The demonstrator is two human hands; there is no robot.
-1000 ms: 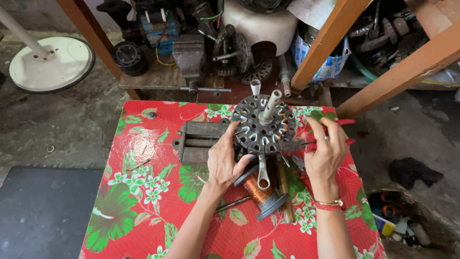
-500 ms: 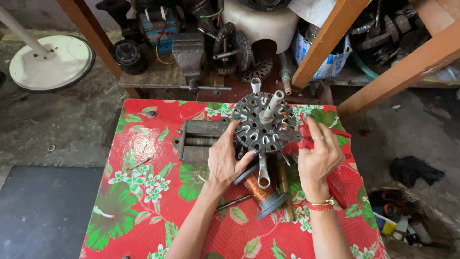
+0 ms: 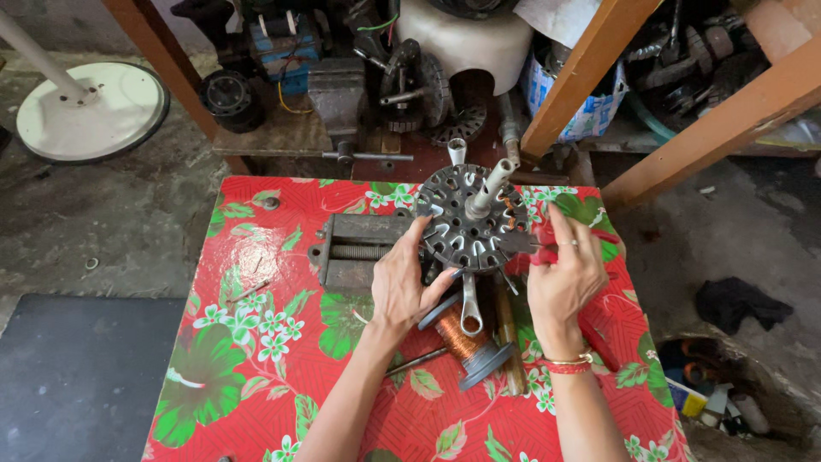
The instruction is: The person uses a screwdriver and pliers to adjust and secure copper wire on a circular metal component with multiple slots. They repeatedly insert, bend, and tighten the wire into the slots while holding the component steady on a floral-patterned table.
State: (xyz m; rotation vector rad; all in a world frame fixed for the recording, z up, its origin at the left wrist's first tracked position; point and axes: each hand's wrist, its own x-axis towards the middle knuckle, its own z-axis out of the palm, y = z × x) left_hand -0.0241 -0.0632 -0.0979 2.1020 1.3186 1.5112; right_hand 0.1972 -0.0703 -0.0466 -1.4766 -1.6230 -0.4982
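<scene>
Left hand (image 3: 402, 287) fingers clamp the slotted metal stator (image 3: 470, 222); right hand (image 3: 564, 278) fingers pinch red-handled pliers (image 3: 547, 252) at its rim.

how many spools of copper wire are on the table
1: a copper wire spool lies on the red floral table, just below the slotted metal stator, between the left hand and right hand. Others may be hidden under them.

blue-white printed bag (image 3: 590, 115), under shelf
</scene>
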